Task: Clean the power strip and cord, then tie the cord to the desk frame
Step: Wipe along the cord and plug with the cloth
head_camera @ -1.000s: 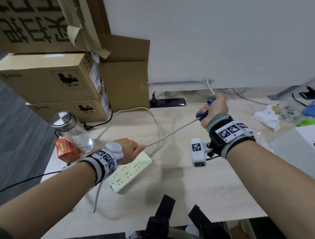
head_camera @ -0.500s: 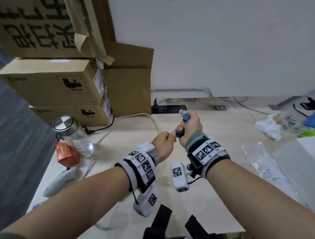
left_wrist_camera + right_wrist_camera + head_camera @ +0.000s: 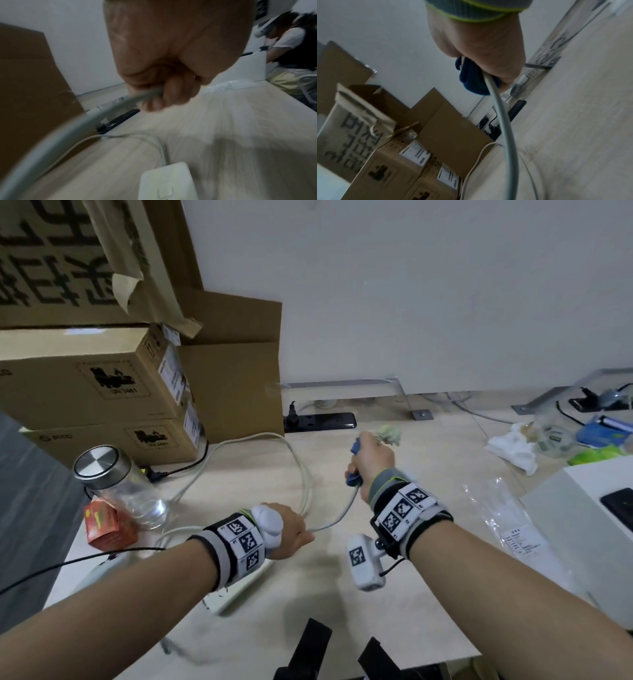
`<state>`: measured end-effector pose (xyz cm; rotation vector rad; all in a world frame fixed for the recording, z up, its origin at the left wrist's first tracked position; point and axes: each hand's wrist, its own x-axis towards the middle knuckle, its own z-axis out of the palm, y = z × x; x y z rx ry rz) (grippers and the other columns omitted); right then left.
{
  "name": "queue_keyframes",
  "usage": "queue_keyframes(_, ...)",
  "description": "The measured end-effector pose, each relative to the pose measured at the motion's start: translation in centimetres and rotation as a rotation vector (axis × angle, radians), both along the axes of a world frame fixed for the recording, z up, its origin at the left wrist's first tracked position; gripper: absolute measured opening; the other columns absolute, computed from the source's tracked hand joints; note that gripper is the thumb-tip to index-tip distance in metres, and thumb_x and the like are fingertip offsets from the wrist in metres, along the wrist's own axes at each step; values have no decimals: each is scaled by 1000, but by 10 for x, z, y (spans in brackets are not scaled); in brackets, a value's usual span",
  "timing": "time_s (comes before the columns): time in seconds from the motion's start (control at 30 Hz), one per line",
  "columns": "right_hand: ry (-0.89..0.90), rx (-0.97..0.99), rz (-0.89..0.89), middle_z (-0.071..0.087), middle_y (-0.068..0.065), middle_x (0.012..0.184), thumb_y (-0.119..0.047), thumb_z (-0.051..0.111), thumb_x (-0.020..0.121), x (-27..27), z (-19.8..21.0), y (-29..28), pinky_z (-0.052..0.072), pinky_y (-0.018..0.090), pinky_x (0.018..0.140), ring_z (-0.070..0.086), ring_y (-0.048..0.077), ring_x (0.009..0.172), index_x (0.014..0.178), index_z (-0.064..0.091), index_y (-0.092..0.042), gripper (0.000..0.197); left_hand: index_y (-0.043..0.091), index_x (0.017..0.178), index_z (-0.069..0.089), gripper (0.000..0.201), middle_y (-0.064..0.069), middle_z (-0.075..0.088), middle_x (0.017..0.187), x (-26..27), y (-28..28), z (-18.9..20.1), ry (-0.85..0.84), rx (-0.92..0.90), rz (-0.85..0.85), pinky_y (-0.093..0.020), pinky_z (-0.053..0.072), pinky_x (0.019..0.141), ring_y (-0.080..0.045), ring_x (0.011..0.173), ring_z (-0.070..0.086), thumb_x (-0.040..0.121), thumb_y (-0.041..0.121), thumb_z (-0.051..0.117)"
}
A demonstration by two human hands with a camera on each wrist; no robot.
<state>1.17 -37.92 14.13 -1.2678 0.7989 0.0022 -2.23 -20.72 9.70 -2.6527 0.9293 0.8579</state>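
A pale grey cord (image 3: 337, 517) (image 3: 96, 116) (image 3: 503, 115) runs slack between my two hands over the wooden desk (image 3: 428, 594). My left hand (image 3: 291, 530) (image 3: 163, 83) grips the cord near the desk surface. My right hand (image 3: 371, 453) (image 3: 488, 63) is raised farther back and grips a blue cloth (image 3: 354, 477) (image 3: 472, 79) wrapped round the cord; the plug end (image 3: 388, 434) sticks out above its fist. The white power strip (image 3: 166, 181) (image 3: 226, 599) lies under my left wrist, mostly hidden in the head view. More cord loops (image 3: 301, 470) on the desk behind.
Stacked cardboard boxes (image 3: 102, 392) stand at back left, with a glass jar (image 3: 120, 491) and a small red carton (image 3: 108, 529) in front. A black power strip (image 3: 322, 421) lies by the wall. Tissue and clutter (image 3: 513, 445) and a white box (image 3: 589, 529) sit right.
My hands, close together half a second ago, have drawn apart. The left has dropped back to the desk with the cord. The right has slid the cloth along to the plug end.
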Motion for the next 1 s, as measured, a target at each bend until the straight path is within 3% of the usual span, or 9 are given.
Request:
queue_keyframes(0.1, -92, 1, 114, 39, 8, 45, -28, 50, 93, -3, -6, 9, 35, 31, 48, 36, 20, 42, 69, 46, -9, 31, 25, 110, 51, 49, 3, 65, 106, 5, 1, -12, 120, -187, 198, -34, 47, 84, -24, 94, 60, 83, 66, 49)
queue_keyframes(0.2, -159, 27, 196, 53, 7, 52, -44, 43, 99, -5, -15, 11, 49, 38, 60, 53, 26, 55, 77, 54, -7, 44, 22, 109, 54, 37, 1, 68, 92, 0, -14, -9, 365, -731, 588, -28, 46, 75, -16, 80, 62, 83, 45, 65)
queue_keyframes(0.27, -150, 3, 288, 58, 15, 63, -46, 39, 100, -8, -20, 17, 51, 43, 68, 59, 30, 67, 78, 59, -5, 50, 12, 105, 56, 26, -12, 70, 90, 0, -29, 1, 548, -1046, 812, -29, 48, 73, -21, 77, 64, 87, 29, 64)
queue_keyframes(0.37, -159, -44, 403, 65, 16, 78, -45, 35, 101, -11, -24, 24, 51, 45, 82, 62, 30, 79, 82, 62, -3, 53, 8, 97, 56, 22, -17, 65, 89, 0, -39, 11, 778, -1279, 1023, -35, 49, 76, -28, 78, 64, 96, 29, 53)
queue_keyframes(0.47, -173, -102, 490, 68, 12, 88, -41, 31, 103, -11, -24, 28, 52, 40, 83, 65, 23, 86, 88, 61, -7, 48, 9, 92, 49, 25, -9, 49, 74, -4, -43, 14, 779, -1377, 1211, -33, 52, 60, -24, 59, 53, 100, 32, 43)
queue_keyframes(0.53, -166, -210, 520, 67, 13, 90, -42, 31, 102, -8, -25, 28, 52, 41, 81, 65, 27, 87, 87, 62, -8, 49, 12, 90, 45, 31, -4, 37, 68, -1, -42, 14, 685, -1386, 1278, -23, 34, 43, -15, 48, 34, 100, 40, 36)
queue_keyframes(0.63, -165, -388, 499, 65, 13, 87, -41, 36, 100, -6, -21, 25, 52, 47, 77, 61, 32, 80, 89, 62, -16, 38, 15, 89, 44, 36, 0, 33, 61, 9, -35, 18, 594, -1388, 1261, -17, 14, 40, -9, 43, 18, 100, 46, 30)
queue_keyframes(0.83, -163, -369, 493, 64, 12, 82, -43, 35, 100, -5, -20, 22, 52, 44, 70, 60, 29, 74, 85, 65, -22, 39, 3, 94, 61, 34, 0, 47, 48, 17, -27, 28, 413, -1388, 1189, -19, 25, 37, -9, 36, 32, 101, 28, 39)
queue_keyframes(1.0, -146, -399, 529, 62, 13, 87, -40, 37, 100, -2, -24, 7, 45, 39, 71, 54, 26, 75, 95, 64, -7, 43, -10, 104, 60, 45, -1, 56, 51, 16, -22, 37, 553, -1351, 1166, -21, 32, 41, -12, 40, 39, 101, 31, 42)
